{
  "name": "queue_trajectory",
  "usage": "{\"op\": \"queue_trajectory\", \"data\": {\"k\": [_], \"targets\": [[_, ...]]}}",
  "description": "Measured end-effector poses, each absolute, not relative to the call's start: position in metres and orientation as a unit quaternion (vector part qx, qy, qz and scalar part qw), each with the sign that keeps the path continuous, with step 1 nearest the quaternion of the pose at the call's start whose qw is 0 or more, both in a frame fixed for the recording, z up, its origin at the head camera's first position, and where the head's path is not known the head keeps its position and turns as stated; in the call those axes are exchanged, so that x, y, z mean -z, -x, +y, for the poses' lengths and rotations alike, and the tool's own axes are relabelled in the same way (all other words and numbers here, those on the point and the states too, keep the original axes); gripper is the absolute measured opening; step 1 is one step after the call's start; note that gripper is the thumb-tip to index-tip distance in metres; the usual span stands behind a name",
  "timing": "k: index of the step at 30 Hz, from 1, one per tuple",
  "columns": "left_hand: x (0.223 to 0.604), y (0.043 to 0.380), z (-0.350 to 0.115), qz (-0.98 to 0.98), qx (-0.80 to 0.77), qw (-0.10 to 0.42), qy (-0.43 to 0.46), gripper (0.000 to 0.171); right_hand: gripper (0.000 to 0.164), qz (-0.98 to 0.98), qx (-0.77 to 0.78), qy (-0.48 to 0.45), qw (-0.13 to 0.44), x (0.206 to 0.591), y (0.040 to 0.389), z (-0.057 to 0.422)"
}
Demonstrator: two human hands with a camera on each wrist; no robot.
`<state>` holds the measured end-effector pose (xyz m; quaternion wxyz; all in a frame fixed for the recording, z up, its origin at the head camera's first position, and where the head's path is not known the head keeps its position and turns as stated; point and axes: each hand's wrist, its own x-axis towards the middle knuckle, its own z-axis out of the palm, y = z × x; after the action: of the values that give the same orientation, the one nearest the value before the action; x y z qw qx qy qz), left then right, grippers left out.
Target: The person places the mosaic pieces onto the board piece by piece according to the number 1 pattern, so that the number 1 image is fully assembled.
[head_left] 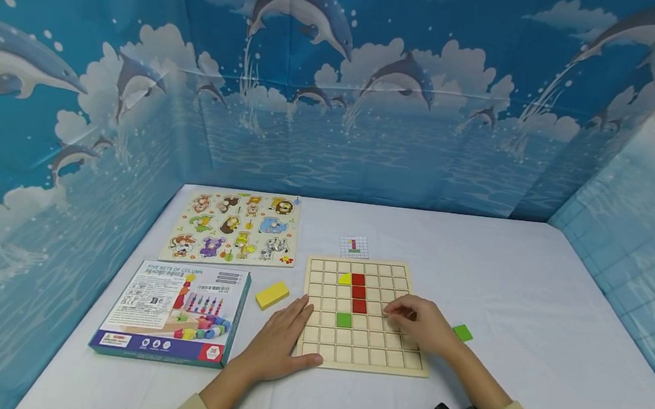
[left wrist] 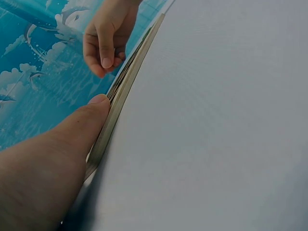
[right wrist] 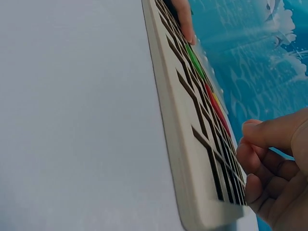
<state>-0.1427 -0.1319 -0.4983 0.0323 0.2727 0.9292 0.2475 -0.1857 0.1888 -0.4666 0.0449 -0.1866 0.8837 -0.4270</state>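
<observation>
The wooden grid board [head_left: 376, 337] is lying flat on the white table [head_left: 559, 319] in front of the person. The left hand [head_left: 272, 344] is resting on its near left corner, the fingers extending straight and open along the left edge and the thumb touching the near edge. The right hand [head_left: 419, 322] is hovering over the board's right side, its fingers curling closed and the thumb tip lying close to the index fingertip. Three red tiles [head_left: 358, 292] are forming a column in the cells; a yellow piece [head_left: 345, 279] is sitting just left of the uppermost, and a green tile [head_left: 344, 320] is occupying the cell diagonally below and left of the lowest. A second green piece [head_left: 462, 333] is lying on the table beside the right forearm. A pattern card [head_left: 354, 246] is lying just beyond the far edge; a yellow block [head_left: 272, 295] is lying between the board and a box [head_left: 146, 305].
</observation>
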Motion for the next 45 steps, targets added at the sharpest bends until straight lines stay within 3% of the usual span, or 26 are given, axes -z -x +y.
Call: {"op": "queue_trajectory", "data": {"k": [45], "targets": [[0.499,0.144,-0.132,0.931,-0.244,0.037,-0.268,0.095,0.026,0.921,0.388,0.025,-0.019,0.463,0.171,0.279]]}}
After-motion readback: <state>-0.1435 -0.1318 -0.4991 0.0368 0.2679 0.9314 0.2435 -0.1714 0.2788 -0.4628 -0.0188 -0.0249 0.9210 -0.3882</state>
